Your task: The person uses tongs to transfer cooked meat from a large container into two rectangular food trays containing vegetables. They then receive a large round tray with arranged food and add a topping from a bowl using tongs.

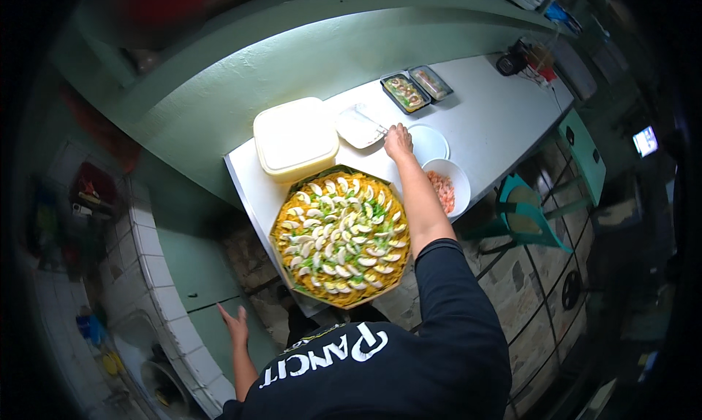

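On table, octagonal tray, noodles inside

Noodle tray sat many-sided and level at the worktop's near end, heaped with orange-yellow noodles; pale crescent egg slices ringed the top, chopped greens scattered between. Beyond it, a shallow white dish lay flat. Slim, shiny utensil angled over the dish's right side, its kind too small to tell.
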A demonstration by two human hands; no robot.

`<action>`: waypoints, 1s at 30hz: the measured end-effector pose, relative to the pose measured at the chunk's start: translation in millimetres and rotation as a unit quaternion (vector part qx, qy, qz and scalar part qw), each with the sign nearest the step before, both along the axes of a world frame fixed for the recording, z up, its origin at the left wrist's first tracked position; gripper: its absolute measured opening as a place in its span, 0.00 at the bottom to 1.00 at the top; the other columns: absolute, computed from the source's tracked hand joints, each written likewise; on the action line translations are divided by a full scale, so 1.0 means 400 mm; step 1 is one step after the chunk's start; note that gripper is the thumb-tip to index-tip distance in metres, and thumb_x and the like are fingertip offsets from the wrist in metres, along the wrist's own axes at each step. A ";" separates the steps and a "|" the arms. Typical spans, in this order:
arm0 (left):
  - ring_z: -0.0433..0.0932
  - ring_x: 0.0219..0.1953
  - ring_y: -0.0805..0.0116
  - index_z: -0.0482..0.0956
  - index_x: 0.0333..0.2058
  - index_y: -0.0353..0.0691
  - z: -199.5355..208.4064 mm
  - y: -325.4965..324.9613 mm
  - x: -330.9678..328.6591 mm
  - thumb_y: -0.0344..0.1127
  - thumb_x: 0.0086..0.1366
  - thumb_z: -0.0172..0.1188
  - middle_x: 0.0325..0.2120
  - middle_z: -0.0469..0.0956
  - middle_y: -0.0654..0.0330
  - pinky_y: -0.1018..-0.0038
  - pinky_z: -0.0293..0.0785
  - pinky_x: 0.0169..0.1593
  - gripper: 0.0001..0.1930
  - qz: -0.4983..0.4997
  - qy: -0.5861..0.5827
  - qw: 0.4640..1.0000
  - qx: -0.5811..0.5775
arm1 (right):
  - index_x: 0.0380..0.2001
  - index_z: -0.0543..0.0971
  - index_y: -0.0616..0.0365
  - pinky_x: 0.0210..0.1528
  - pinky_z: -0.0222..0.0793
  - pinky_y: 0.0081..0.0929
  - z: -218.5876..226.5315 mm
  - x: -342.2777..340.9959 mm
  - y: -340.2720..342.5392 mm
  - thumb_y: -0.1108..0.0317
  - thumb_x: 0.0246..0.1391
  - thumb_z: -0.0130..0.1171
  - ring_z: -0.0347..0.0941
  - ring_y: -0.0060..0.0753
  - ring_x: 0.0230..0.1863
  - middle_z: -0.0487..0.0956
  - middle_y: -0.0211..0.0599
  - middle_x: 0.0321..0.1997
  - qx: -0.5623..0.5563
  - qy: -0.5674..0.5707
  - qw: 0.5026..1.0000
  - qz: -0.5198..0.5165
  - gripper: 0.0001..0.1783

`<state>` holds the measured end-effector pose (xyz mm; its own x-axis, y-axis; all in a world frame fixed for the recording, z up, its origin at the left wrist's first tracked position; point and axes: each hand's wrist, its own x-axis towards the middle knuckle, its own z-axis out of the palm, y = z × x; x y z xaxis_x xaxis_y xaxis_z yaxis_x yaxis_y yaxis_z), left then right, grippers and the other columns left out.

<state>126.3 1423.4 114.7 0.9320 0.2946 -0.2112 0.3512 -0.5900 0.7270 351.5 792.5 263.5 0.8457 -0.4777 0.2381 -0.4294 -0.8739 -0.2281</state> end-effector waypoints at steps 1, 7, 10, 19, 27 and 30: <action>0.49 0.67 0.48 0.36 0.67 0.38 -0.023 -0.007 -0.095 0.47 0.60 0.61 0.66 0.45 0.41 0.61 0.48 0.67 0.48 -0.055 0.090 0.994 0.003 | 0.45 0.74 0.62 0.54 0.66 0.39 -0.013 0.017 -0.017 0.65 0.52 0.56 0.68 0.48 0.56 0.72 0.49 0.53 0.000 0.025 1.000 0.001 0.18; 0.73 0.51 0.46 0.54 0.65 0.47 -0.089 0.001 -0.405 0.53 0.61 0.58 0.57 0.67 0.49 0.48 0.67 0.52 0.38 -0.067 0.450 0.883 -0.119 | 0.49 0.72 0.62 0.53 0.70 0.42 -0.003 0.057 -0.050 0.70 0.52 0.52 0.73 0.50 0.52 0.77 0.52 0.49 0.078 0.140 0.987 0.029 0.19; 0.76 0.42 0.56 0.59 0.62 0.50 -0.118 0.011 -0.433 0.53 0.63 0.54 0.48 0.73 0.57 0.54 0.69 0.42 0.32 -0.012 0.382 0.917 -0.118 | 0.46 0.76 0.61 0.52 0.71 0.41 0.049 0.008 -0.054 0.74 0.53 0.49 0.74 0.49 0.51 0.77 0.51 0.48 0.066 0.166 0.981 0.079 0.17; 0.74 0.38 0.62 0.65 0.58 0.52 -0.152 0.007 -0.337 0.52 0.66 0.51 0.41 0.74 0.64 0.60 0.69 0.39 0.24 0.011 0.346 0.925 -0.153 | 0.43 0.75 0.55 0.49 0.68 0.42 0.296 -0.469 -0.205 0.66 0.54 0.52 0.74 0.51 0.47 0.78 0.46 0.45 0.039 0.106 0.990 0.080 0.13; 0.75 0.39 0.63 0.66 0.57 0.53 -0.238 -0.068 -0.195 0.52 0.65 0.53 0.41 0.75 0.63 0.59 0.69 0.40 0.24 -0.102 0.313 0.930 -0.166 | 0.41 0.76 0.53 0.43 0.69 0.44 0.267 -0.867 -0.212 0.57 0.56 0.55 0.75 0.54 0.42 0.80 0.49 0.36 0.109 -0.063 0.992 -0.030 0.15; 0.76 0.40 0.62 0.65 0.58 0.53 -0.261 -0.095 -0.147 0.51 0.65 0.53 0.42 0.75 0.64 0.59 0.70 0.38 0.25 -0.140 0.283 0.929 -0.193 | 0.38 0.75 0.55 0.40 0.70 0.45 0.229 -0.924 -0.181 0.57 0.57 0.54 0.75 0.55 0.40 0.79 0.47 0.36 0.080 -0.060 0.994 -0.036 0.14</action>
<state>67.5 1385.6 10.2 0.6682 -0.1423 -0.7303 0.6141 -0.4487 0.6493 -17.9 720.3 355.3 0.7783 -0.5753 0.2515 -0.4500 -0.7905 -0.4155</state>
